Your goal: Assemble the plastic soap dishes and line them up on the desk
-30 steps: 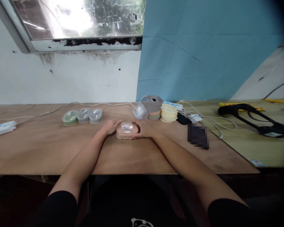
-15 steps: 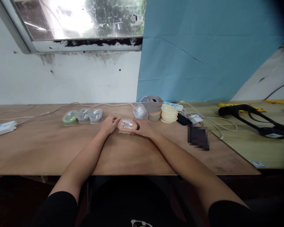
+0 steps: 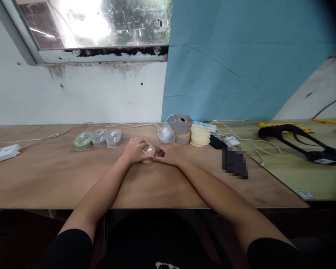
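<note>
Between my two hands on the brown tabletop is a small pink box with a clear lid and a pale label. My left hand wraps over its left part, covering much of it. At the right end, my right hand grips with thumb and fingers curved; a dark gap shows inside that curve. Off to the left stand three similar lidded boxes in a row: a green box and two grey boxes.
Behind my right hand are a clear plastic bag, a stack of grey cups and stacked cream lids. Cables and a black phone-like item lie farther right. A white power strip sits at far left.
My left hand has slid right and now covers more of the pink box. The right hand keeps nearly the same place at the box's right end.
</note>
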Motion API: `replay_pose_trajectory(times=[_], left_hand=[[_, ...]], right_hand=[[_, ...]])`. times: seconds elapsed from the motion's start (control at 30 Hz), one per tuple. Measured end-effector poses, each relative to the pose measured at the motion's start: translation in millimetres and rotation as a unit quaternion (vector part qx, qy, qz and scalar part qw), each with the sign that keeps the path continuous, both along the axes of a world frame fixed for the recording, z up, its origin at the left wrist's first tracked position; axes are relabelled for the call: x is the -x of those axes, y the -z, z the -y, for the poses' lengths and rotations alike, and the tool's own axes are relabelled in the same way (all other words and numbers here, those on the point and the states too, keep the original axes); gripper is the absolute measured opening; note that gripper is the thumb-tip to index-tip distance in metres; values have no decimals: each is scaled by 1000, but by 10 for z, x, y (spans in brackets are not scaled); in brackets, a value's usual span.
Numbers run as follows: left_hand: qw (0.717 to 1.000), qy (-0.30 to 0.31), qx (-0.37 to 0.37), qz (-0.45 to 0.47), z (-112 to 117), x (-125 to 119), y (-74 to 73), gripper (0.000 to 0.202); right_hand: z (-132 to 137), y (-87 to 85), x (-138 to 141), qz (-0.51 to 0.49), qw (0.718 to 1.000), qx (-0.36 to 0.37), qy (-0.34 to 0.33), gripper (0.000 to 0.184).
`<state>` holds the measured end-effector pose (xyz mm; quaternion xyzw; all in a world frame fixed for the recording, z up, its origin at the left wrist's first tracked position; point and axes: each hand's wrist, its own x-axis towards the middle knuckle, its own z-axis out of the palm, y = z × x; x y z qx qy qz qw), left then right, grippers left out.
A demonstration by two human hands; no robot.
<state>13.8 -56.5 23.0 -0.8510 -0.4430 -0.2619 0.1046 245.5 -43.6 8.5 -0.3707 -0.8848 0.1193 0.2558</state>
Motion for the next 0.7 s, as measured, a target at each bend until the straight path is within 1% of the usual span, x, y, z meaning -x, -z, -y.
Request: replay_pose_trajectory(times=[0.13,0.2,0.27,0.33,0.4,0.43,0.53,0.63,0.7], left_hand=[[996,-80,35,2,18,8,-26,47],[991,-119,59,7,10,28,-25,42],[986,-149,75,18,-16,60,-9,40],[982,-168,76,30,-56,103,18,39],[979,-189,66,35,-97,151,48,38],[976,-205,59,35,-114,175,60,37],[965,-256,48,37,-145,245,77,38],[953,-292,61,47,-156,303,72,44],[945,-314,72,59,-162,331,69,46]], right_hand=[[-53,-3,-75,-41,997,-47,54,52],[-85,-29,-146,-72,990,-79,95,45],[-126,-64,-249,-102,978,-112,144,41],[-181,-98,-390,-132,960,-147,198,39],[-258,-121,-565,-169,934,-186,254,39],[-305,-125,-663,-194,916,-207,284,39],[-468,-99,-975,-261,851,-261,372,38],[-636,-12,-1260,-283,799,-282,449,34],[-723,60,-1394,-282,779,-278,487,32]])
